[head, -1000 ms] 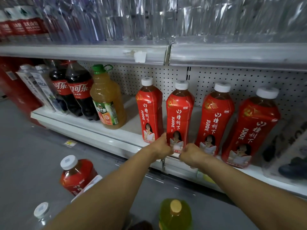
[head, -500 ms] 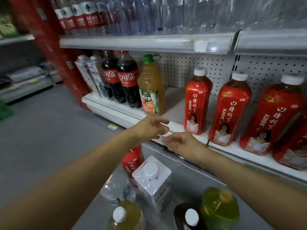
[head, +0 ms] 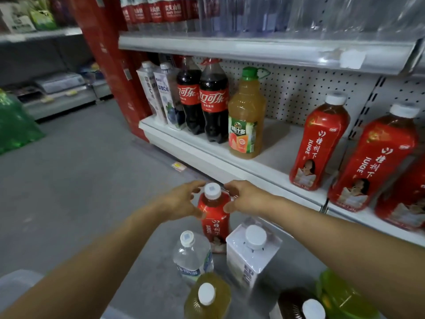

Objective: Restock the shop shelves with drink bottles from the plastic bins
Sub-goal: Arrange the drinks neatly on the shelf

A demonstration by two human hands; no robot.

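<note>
Fingers (head: 226,207) of right hand (head: 245,198) and left hand (head: 181,201) spread around red juice bottle (head: 213,217), barely touching: white cap, red label reading "JUICE" plus Chinese characters.

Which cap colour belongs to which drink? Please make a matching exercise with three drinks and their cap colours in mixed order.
Drinks:
1. orange juice bottle on the shelf
2. cola bottle on the shelf
3. red juice bottle between the two hands

Cap colours:
A. white
B. green
C. red

Pairs: 1-B, 2-C, 3-A
</note>
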